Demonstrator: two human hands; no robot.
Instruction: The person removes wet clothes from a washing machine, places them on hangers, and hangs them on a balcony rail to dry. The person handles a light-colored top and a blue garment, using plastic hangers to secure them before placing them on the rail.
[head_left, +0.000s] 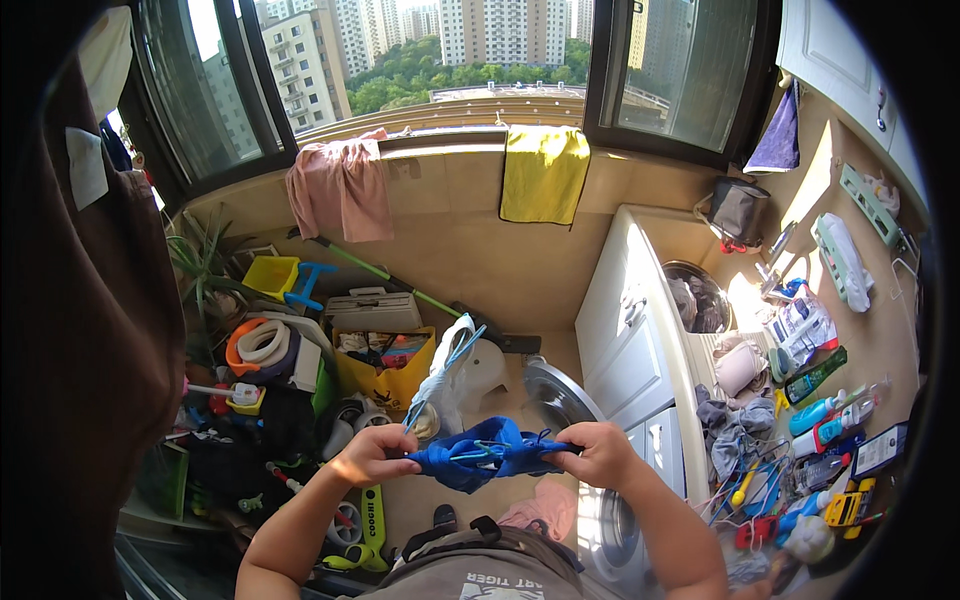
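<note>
A blue garment (476, 465) is stretched between my hands at waist height, with a drawstring at its right end. Its left end is pinched by my left hand (375, 454), thumb below the fingers. On the other side, my right hand (598, 454) grips the right end. A light-blue stick-like piece, perhaps part of a hanger, shows in the middle of the cloth. Above my left hand rises a thin light-blue hanger (450, 369) with a pale cloth (429, 388) on it; my left hand appears to hold its lower end.
An open round washer door (562, 390) stands ahead right. The counter (660, 300) holds a sink (697, 296) with clothes, bottles and hangers. A yellow bag (390, 382), toys and a green-handled broom (390, 277) crowd the left. Pink cloth (544, 510) lies low near my body.
</note>
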